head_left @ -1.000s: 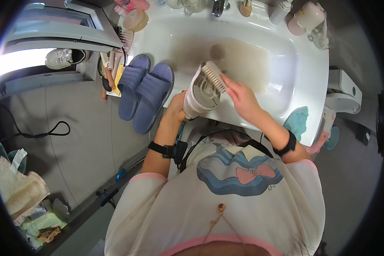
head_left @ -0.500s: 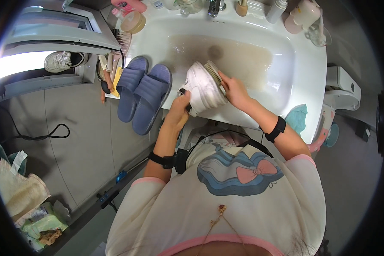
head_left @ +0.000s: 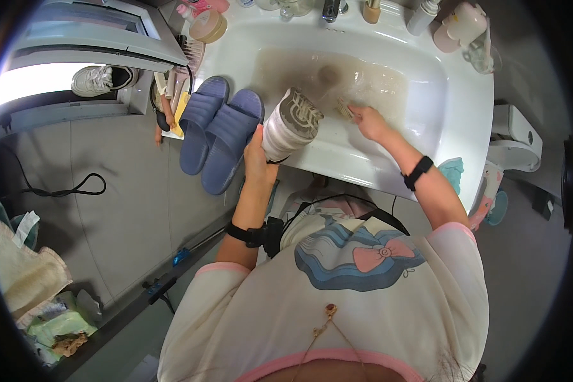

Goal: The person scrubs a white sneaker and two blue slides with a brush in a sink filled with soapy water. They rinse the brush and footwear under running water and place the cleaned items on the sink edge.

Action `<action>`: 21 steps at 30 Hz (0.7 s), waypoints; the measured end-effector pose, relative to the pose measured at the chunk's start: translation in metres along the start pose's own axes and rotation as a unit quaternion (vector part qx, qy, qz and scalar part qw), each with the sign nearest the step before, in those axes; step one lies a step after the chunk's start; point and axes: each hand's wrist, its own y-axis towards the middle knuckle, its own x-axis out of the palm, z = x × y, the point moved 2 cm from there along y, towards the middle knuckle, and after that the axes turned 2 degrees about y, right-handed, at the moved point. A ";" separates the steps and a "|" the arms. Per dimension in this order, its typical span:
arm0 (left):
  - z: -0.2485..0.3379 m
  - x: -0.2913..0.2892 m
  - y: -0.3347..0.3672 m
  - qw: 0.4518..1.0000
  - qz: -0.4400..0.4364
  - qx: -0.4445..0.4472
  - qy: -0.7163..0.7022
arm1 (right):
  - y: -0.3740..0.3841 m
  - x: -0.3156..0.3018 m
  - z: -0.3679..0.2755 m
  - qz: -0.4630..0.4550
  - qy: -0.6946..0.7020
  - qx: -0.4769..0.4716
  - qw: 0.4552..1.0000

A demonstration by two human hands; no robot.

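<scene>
My left hand (head_left: pixel 256 158) grips a white sneaker (head_left: pixel 285 135) above the front rim of the sink. The sneaker is tilted so that part of its greyish patterned sole shows. In my right hand (head_left: pixel 369 122) is a scrub brush (head_left: pixel 345 109), its bristles at the murky water in the basin. Brownish water (head_left: pixel 379 83) covers the bottom of the white sink (head_left: pixel 436 137). Brush and sneaker are apart. My right fingers are closed round the brush, which they partly cover.
Blue slide sandals (head_left: pixel 226 143) rest at the sink's left edge. Another white sneaker (head_left: pixel 99 81) sits farther left. Behind the basin stand a faucet (head_left: pixel 330 9), a pump bottle (head_left: pixel 422 18) and a pink bottle (head_left: pixel 455 28). A turquoise cloth (head_left: pixel 451 173) lies on the right front rim.
My right hand has moved the brush away from the sneaker and down to the water. My left hand has turned the sneaker, bringing part of its sole into view.
</scene>
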 end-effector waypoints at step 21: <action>0.002 0.004 0.006 0.996 -0.089 0.008 -0.031 | -0.038 -0.014 -0.122 0.097 0.128 -0.100 0.982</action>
